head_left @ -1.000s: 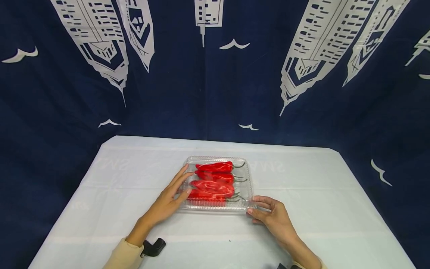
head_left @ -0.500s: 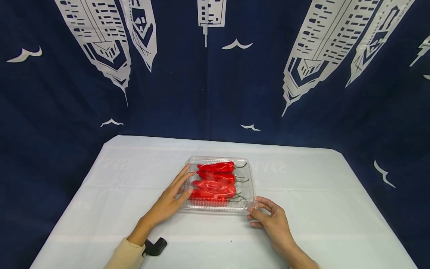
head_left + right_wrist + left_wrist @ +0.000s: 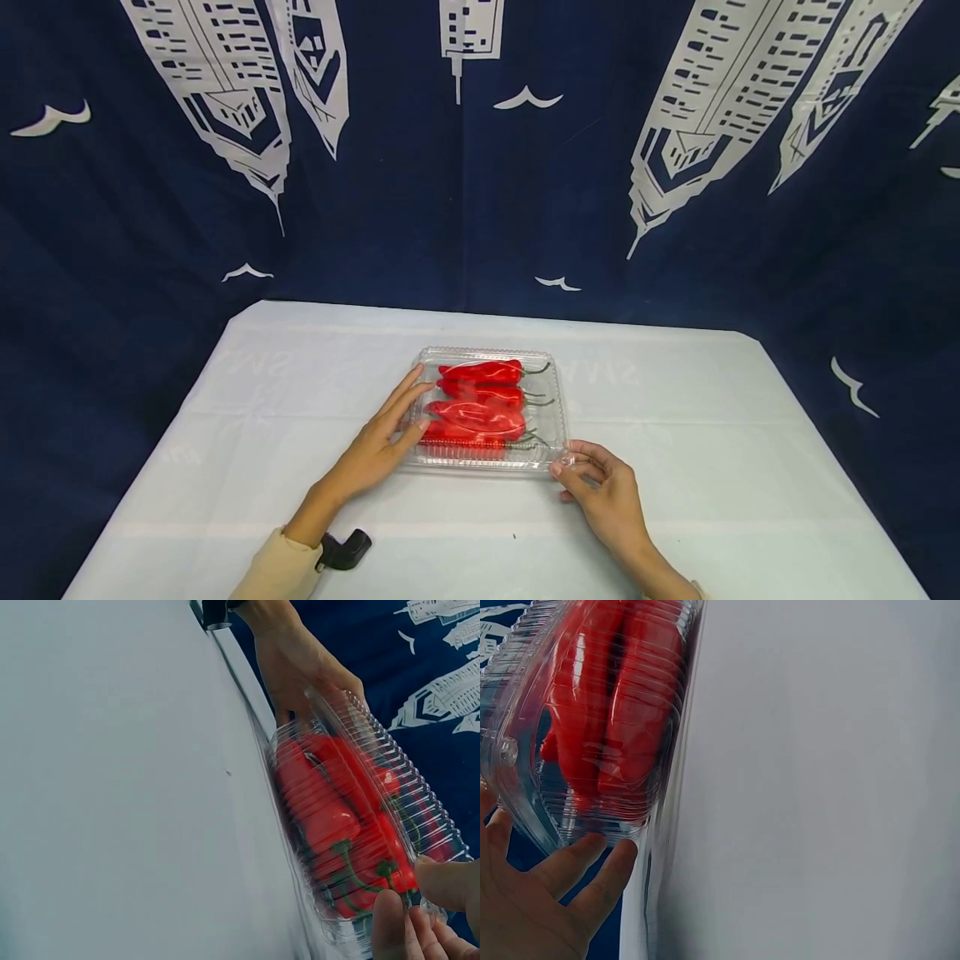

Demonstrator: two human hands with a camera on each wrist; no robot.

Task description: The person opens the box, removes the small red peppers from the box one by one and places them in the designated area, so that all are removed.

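Tabletop (image 3: 697, 408) beneath box (image 3: 487, 463) of peppers (image 3: 478, 415), left hand (image 3: 375, 450) spread against one end, right hand (image 3: 609, 493) pinching near corner

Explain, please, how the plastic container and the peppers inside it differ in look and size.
The container is clear, while the peppers are red with green stems. The container is boxy with ridged sides; the peppers are long and tapered. The container is larger than any single pepper. Both lie between the left hand and the right hand.
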